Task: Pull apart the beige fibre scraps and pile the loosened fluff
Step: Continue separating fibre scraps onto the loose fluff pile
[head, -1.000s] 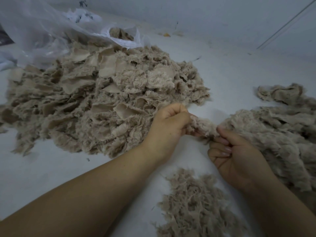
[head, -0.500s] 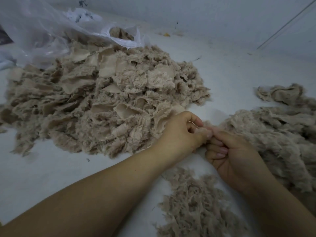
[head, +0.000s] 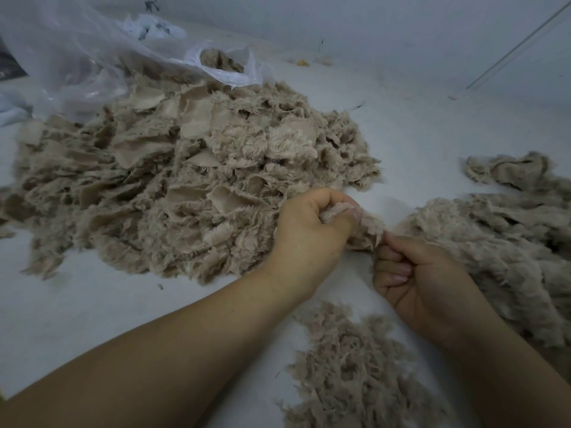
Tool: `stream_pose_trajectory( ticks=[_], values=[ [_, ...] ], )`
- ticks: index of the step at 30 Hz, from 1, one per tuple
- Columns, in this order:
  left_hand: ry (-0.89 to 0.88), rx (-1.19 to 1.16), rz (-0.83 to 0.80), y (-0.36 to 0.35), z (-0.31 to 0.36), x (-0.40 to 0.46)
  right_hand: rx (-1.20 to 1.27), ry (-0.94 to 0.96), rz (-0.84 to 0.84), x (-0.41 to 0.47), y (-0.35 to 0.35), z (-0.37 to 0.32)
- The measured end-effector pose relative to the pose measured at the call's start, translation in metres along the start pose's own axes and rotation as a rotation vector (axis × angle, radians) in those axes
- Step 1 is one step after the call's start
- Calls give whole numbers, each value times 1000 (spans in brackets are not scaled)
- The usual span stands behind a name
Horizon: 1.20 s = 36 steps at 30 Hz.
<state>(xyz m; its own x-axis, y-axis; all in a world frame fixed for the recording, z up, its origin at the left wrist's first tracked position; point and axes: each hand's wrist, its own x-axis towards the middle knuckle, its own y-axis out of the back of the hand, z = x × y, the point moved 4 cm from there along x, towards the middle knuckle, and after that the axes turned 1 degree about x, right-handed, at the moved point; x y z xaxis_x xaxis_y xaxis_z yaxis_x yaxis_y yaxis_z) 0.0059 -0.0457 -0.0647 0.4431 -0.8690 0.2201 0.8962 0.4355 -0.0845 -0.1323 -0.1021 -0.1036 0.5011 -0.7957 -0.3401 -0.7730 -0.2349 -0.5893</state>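
Note:
A big heap of beige fibre scraps (head: 185, 180) covers the left and middle of the white surface. My left hand (head: 309, 233) grips one fluffy beige scrap (head: 364, 227) just right of that heap. My right hand (head: 423, 279) pinches the scrap's right edge with thumb and curled fingers. Below both hands lies a small pile of loosened fluff (head: 355, 366). A second mass of beige scraps (head: 500, 242) spreads at the right, partly behind my right hand.
A clear plastic bag (head: 92, 57) with more scraps in its mouth lies at the back left behind the heap. A white wall (head: 401, 26) rises along the far edge. Bare white surface (head: 77, 319) shows at the front left.
My hands came together half a second ago and have now drawn slightly apart, with the scrap stretched between them. My left hand has shifted a little left.

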Motion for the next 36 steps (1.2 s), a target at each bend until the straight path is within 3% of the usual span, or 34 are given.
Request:
stream_pose_trajectory(
  ticks=[13, 19, 22, 31, 36],
  values=[
    [180, -153, -102, -7, -9, -1, -207, 56, -119, -10, -14, 1],
    [205, -124, 43, 8, -11, 6, -50, 34, 14, -4, -2, 0],
    [239, -152, 3, 10, -10, 7, -33, 58, 17, -3, -1, -1],
    [264, -234, -201, -10, -5, -1, -237, 55, -180, -6, -10, 0],
    [327, -317, -251, -12, -6, -3, -230, 58, -297, -11, -17, -2]
  ],
)
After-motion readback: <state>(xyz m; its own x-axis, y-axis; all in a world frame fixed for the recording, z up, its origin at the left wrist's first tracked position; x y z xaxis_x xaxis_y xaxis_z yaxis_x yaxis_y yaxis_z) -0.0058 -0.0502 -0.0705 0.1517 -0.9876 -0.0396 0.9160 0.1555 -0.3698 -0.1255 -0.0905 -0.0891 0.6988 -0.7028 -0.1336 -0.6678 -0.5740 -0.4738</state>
